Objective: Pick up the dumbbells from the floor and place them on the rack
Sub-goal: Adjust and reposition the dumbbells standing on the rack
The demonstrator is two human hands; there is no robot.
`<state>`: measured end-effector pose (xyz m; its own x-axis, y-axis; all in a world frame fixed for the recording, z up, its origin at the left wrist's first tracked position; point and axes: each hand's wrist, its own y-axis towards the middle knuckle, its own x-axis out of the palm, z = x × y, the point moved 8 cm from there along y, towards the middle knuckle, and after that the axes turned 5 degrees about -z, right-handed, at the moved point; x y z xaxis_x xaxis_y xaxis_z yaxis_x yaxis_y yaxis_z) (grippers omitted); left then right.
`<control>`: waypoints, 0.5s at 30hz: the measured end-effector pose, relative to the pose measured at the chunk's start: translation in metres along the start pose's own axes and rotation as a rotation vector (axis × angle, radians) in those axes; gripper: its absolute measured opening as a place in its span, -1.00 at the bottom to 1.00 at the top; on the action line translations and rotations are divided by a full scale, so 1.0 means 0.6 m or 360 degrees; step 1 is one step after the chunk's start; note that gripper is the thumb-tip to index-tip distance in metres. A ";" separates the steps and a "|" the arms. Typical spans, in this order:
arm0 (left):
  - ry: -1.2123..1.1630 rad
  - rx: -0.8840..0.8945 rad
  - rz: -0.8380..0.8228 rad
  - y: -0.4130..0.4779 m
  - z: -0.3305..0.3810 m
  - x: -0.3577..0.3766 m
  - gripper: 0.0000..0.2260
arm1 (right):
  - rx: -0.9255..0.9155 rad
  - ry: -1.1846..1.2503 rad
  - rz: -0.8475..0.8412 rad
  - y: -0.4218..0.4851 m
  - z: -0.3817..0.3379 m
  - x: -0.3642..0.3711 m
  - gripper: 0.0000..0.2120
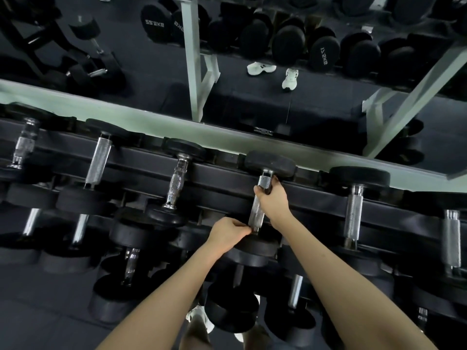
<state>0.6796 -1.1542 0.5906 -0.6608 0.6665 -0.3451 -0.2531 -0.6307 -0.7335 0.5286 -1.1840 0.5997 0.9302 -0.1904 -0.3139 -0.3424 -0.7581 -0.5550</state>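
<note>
Chrome handle of the dumbbell (257,210) on the rack (222,178): my right hand (274,198) clamps it, left hand (227,233) fingers pinch its near end.

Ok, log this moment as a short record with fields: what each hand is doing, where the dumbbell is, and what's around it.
setting: dumbbell rack in front of a mirror
held item: dumbbell, lying across the top tier of the rack
right hand: wrapped around the far part of the handle
left hand: fingers pinching the near end of the handle
neighbours: dumbbells racked on both sides, more on the lower tiers
task state: dumbbell on the rack, both hands on it
</note>
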 end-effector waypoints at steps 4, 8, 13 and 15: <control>-0.0029 -0.0019 -0.0027 -0.002 -0.001 -0.002 -0.79 | -0.0005 -0.0041 0.0012 0.000 -0.004 0.000 -0.63; 0.0038 0.0012 -0.0041 -0.006 0.003 0.001 -0.76 | -0.0028 -0.0072 -0.0019 -0.011 -0.010 -0.005 -0.57; 0.0140 0.0123 0.0061 -0.028 0.016 -0.012 -0.73 | -0.0109 -0.0353 0.0093 -0.067 -0.030 -0.037 -0.50; 0.0185 0.0203 0.0178 -0.041 0.025 -0.025 -0.74 | -0.0146 -0.0413 0.0212 -0.103 -0.027 -0.064 -0.54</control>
<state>0.6852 -1.1545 0.6225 -0.6059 0.6261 -0.4909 -0.2751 -0.7438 -0.6091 0.5163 -1.1398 0.6587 0.8089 -0.1354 -0.5721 -0.4349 -0.7927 -0.4273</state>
